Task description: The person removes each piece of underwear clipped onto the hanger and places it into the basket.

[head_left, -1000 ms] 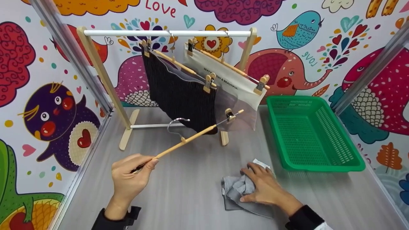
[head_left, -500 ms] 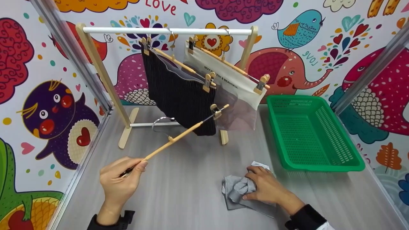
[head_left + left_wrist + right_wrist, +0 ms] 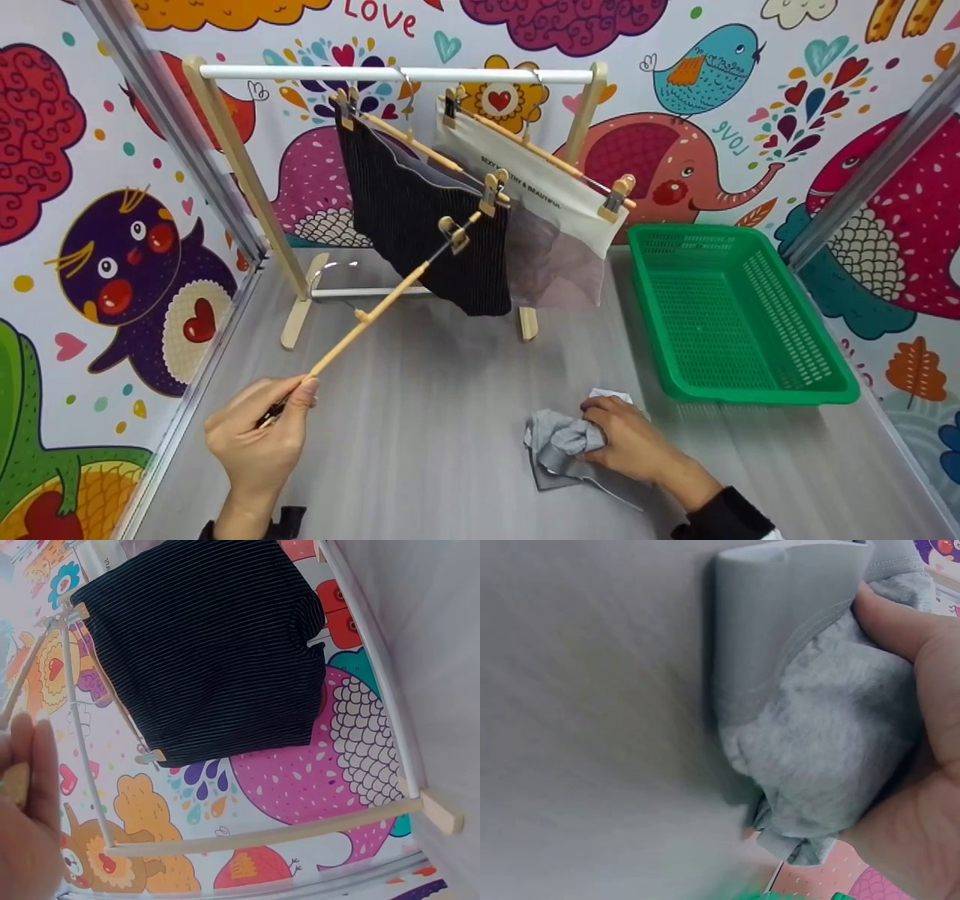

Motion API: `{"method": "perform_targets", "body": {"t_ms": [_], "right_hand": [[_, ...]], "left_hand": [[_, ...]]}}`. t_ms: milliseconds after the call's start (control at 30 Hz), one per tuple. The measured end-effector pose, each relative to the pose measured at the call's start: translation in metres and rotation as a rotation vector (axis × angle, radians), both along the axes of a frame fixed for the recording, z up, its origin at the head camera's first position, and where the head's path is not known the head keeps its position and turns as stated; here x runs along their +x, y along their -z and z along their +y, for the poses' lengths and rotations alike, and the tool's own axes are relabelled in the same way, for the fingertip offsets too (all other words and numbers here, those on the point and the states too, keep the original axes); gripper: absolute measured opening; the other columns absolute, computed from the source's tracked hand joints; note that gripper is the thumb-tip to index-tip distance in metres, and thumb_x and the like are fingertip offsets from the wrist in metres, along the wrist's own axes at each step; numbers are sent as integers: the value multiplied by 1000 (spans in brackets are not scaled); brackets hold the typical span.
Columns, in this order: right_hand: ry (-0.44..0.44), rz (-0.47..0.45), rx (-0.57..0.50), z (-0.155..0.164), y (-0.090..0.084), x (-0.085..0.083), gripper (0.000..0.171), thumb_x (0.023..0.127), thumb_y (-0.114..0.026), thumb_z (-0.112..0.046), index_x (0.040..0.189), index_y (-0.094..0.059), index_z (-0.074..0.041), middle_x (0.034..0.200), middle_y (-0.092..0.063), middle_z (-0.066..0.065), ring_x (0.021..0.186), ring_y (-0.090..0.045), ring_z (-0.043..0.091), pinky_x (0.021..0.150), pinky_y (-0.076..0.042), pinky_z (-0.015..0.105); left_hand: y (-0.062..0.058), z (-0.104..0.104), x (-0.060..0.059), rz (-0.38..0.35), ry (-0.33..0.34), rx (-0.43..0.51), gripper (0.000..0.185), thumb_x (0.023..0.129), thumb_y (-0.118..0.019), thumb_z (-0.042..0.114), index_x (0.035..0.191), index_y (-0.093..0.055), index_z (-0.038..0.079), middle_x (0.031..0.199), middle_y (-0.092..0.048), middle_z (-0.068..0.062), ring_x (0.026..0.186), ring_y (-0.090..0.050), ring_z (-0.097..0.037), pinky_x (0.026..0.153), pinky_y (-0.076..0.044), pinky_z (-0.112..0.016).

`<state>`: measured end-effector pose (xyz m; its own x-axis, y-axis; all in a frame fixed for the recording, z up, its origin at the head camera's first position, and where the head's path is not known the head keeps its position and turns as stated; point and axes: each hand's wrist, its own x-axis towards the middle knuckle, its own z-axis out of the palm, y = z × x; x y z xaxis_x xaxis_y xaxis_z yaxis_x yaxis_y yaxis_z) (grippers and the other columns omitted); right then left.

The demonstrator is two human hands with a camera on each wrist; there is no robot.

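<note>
In the head view my left hand (image 3: 255, 442) pinches one end of a wooden clip hanger (image 3: 390, 297). The hanger slants up to the right, its bare clip overlapping the hanging black garment in this view. At the left wrist view's edge, part of the same hand (image 3: 30, 825) shows near a bit of the hanger. My right hand (image 3: 637, 442) grips crumpled grey underpants (image 3: 555, 439) low over the tabletop. Up close in the right wrist view, thumb and fingers of the hand (image 3: 937, 705) bunch the heathered cloth beside its wide smooth waistband (image 3: 754, 630).
A wooden rack with a white rail (image 3: 300, 72) stands at the back. From it hang black striped shorts (image 3: 427, 217) and a white-and-mauve garment (image 3: 562, 247), both on clip hangers. A green plastic basket (image 3: 652, 330) sits at right. Patterned walls enclose the table.
My left hand has moved left and slightly down, and the hanger has tilted more steeply. My right hand has closed in on the grey underpants, bunching them a little.
</note>
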<state>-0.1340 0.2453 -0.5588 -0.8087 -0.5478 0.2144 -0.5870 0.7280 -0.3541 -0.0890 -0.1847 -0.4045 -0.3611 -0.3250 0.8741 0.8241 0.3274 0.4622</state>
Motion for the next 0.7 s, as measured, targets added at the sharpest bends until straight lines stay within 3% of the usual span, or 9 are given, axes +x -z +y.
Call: {"method": "perform_targets", "body": {"t_ms": [267,533,700], "right_hand": [[20,17,-52,4,-2,1,47,65,-85,-21,104,-64,-9,109,-62,4,105,-57,23,86,-47,45],[24,-36,-91,6,-8,1,41,73,-81,-14,108,-60,-10,112,-61,2,107,-56,22,89,-47,42],[20,-94,-156,9,-16,-1,40,77,-77,-8,113,-58,-10,113,-59,-1,110,-54,19,90,-46,40]], "left_hand": [[-8,2,7,-102,-208,-7,14,65,-69,-24,74,-70,-14,56,-59,-16,54,-56,-5,52,-44,-9],[-9,-3,8,-152,-278,-48,19,66,-68,-26,79,-71,-13,59,-58,-19,53,-57,-3,53,-45,-9],[-3,-10,3,-187,-391,-87,17,67,-69,-23,81,-70,-13,59,-58,-17,55,-53,1,53,-42,-6]]}}
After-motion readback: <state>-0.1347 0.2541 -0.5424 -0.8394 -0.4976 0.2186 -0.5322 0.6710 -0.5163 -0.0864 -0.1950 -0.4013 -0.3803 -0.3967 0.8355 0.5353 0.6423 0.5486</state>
